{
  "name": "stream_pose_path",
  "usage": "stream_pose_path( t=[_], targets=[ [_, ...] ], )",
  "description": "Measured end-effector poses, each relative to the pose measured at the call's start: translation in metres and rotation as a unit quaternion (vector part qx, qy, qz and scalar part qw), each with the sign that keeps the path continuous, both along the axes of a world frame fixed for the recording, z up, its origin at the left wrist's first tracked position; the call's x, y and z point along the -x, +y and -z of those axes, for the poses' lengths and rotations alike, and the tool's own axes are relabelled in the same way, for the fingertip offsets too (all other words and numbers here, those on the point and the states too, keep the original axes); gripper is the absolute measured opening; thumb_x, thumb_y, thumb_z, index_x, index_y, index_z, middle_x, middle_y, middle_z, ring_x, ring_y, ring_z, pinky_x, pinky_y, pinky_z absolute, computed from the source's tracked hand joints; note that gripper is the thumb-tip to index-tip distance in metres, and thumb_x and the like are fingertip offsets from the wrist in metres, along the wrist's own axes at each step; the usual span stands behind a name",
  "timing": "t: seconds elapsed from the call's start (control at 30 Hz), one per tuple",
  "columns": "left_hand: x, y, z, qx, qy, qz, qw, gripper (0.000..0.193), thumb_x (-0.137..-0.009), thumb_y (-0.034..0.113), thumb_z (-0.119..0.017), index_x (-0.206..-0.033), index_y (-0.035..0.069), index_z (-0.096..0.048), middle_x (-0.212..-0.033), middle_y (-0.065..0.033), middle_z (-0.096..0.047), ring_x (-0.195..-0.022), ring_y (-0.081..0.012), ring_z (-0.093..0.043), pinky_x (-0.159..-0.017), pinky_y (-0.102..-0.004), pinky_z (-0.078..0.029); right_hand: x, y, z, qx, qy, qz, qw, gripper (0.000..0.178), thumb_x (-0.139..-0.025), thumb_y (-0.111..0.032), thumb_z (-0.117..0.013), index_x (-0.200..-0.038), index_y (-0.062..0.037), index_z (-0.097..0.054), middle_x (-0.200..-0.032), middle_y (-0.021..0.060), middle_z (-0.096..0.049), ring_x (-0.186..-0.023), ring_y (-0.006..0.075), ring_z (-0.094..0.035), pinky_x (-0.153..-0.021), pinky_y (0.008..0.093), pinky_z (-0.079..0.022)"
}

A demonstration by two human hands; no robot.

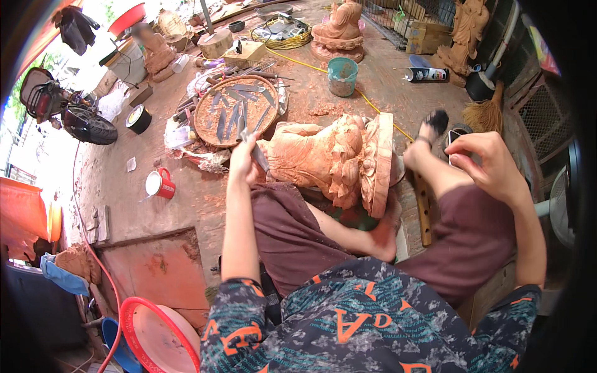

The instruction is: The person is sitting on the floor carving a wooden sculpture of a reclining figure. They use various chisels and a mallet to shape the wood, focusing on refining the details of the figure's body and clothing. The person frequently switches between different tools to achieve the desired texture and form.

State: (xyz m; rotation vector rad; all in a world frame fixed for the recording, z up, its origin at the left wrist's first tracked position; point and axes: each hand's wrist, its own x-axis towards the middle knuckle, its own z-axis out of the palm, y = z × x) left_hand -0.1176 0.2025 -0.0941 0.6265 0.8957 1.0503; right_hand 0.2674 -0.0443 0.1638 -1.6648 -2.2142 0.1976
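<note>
A reddish-brown carved wooden statue (311,152) lies on its side before me, its round carved base (377,165) toward the right, by my bent legs. My left hand (244,160) is closed around a flat grey carving blade (260,159) at the statue's left end. Just beyond is a round woven tray (205,118) with several flat dark blades on it. My right hand (488,163) is raised over my right knee, apart from the statue, with its fingers curled in. Whether it holds something small is hidden; a dark object with a pale rim (457,137) shows behind its fingertips.
A teal bucket (342,78) and a seated carving (337,34) stand beyond the statue. A red mug (161,183) and black tin (138,119) are on the left. A yellow cord (298,62) crosses the floor. Near right are a straw broom (484,115) and fan (561,208).
</note>
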Motion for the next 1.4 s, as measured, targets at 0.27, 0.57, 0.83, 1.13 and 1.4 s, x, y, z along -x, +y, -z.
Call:
stream_pose_path(
  t=[0.27,0.57,0.83,1.13,1.4],
  targets=[
    [-0.026,0.137,0.044,-0.182,0.492,-0.047,0.850,0.046,-0.089,0.016,-0.071,-0.130,0.003,-0.056,-0.095,-0.0144,-0.070,-0.082,-0.0278,-0.068,-0.072,-0.0407,-0.054,0.016,0.043,0.073,-0.090,-0.101,-0.288,0.948,0.053,-0.073,-0.021,-0.080,-0.121,-0.0077,-0.063,-0.126,0.0158,-0.061,-0.106,0.0298,-0.065,-0.089,0.0396,-0.055],
    [-0.042,0.129,0.052,-0.243,0.740,-0.061,0.624,0.039,-0.085,0.013,-0.069,-0.123,0.007,-0.062,-0.100,-0.0214,-0.071,-0.099,-0.0384,-0.068,-0.088,-0.0479,-0.053,0.024,0.059,0.137,-0.042,-0.083,-0.375,0.922,0.023,-0.089,-0.021,-0.062,-0.107,-0.0069,-0.065,-0.121,0.0086,-0.064,-0.123,0.0213,-0.059,-0.110,0.0385,-0.044],
    [0.009,0.136,0.051,-0.219,0.705,-0.272,0.618,0.020,-0.087,0.005,-0.063,-0.103,0.011,-0.074,-0.101,-0.0155,-0.070,-0.095,-0.0327,-0.067,-0.083,-0.0439,-0.054,0.010,0.051,0.136,-0.060,-0.152,-0.375,0.912,0.035,-0.091,-0.017,-0.057,-0.124,-0.0086,-0.064,-0.138,0.0069,-0.059,-0.134,0.0205,-0.052,-0.114,0.0374,-0.042],
    [0.046,0.143,0.070,-0.179,0.825,-0.145,0.515,0.022,-0.077,0.024,-0.081,-0.096,0.014,-0.077,-0.097,-0.0132,-0.074,-0.095,-0.0321,-0.071,-0.087,-0.0432,-0.053,0.010,0.047,0.147,-0.054,-0.114,-0.456,0.881,0.027,-0.088,-0.012,-0.055,-0.109,-0.0005,-0.066,-0.137,0.0154,-0.059,-0.134,0.0279,-0.052,-0.115,0.0398,-0.041],
    [0.037,0.135,0.042,-0.113,0.776,-0.227,0.577,0.017,-0.088,0.024,-0.071,-0.093,0.008,-0.072,-0.090,-0.0154,-0.073,-0.083,-0.0330,-0.070,-0.080,-0.0431,-0.053,0.008,0.041,0.161,-0.033,-0.185,-0.444,0.876,0.036,-0.095,-0.014,-0.046,-0.129,-0.0052,-0.054,-0.151,0.0107,-0.046,-0.142,0.0192,-0.042,-0.120,0.0336,-0.033]
  ],
)
